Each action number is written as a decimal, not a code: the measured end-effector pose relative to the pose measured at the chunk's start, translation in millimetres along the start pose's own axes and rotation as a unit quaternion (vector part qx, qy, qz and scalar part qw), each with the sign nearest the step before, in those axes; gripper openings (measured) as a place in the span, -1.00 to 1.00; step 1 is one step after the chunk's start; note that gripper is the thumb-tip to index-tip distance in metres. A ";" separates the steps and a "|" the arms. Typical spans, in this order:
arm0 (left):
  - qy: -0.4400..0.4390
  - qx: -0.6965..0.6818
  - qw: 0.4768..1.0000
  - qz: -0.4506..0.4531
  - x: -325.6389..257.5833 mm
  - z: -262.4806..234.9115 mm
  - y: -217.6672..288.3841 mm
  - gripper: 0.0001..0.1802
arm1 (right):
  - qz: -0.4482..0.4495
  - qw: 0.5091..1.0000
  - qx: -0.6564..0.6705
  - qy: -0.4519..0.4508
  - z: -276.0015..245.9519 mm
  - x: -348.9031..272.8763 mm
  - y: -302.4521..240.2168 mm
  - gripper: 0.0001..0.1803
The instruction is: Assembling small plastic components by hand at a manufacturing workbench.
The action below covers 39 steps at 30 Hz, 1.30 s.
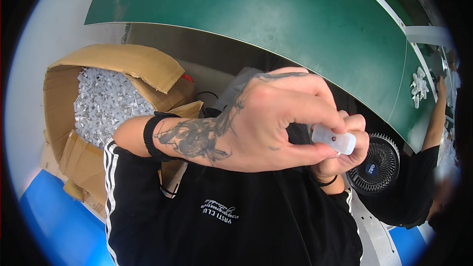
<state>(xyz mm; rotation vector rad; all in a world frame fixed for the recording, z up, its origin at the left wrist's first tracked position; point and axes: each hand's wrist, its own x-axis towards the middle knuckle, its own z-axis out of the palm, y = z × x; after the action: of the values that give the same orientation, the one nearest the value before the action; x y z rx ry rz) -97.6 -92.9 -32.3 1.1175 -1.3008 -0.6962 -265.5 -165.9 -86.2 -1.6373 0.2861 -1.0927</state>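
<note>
A small translucent white plastic piece with rounded ends and a tiny dark spot on its face is held up in front of my chest. My left hand, on a tattooed forearm with a black wristband, reaches across from the left and pinches the piece between thumb and forefinger. Behind it my right hand is closed, its curled fingers against the far side and right end of the piece. Much of the right hand is hidden by the left, so its exact grip is partly covered.
To my left stands an open cardboard box full of small white plastic pieces. A green tabletop curves across ahead, bearing a small white pile at right. A black fan and another person's arm are on the right.
</note>
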 end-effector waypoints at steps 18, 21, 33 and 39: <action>0.004 0.054 0.998 0.035 -0.7 -0.5 -5.2 -0.67 | 0.057 0.980 0.192 -0.008 6.9 5.2 6.5 -0.77; 0.043 0.095 0.989 0.103 -1.6 4.7 -8.8 -0.63 | 0.052 0.975 0.216 -0.025 6.7 7.3 8.5 -0.77; 0.028 0.023 0.997 0.071 -3.5 6.8 -7.4 -0.60 | 0.112 0.968 0.222 -0.030 1.2 3.1 -0.4 -0.78; 0.024 0.021 0.998 0.060 -1.0 3.4 -12.0 -0.60 | 0.068 0.963 0.261 -0.022 7.4 4.5 8.5 -0.79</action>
<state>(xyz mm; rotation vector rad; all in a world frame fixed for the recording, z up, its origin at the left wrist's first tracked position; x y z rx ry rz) -98.9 -97.0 -44.0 1.0743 -1.3355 -0.5524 -254.5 -167.4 -91.2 -1.1501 0.0676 -0.9284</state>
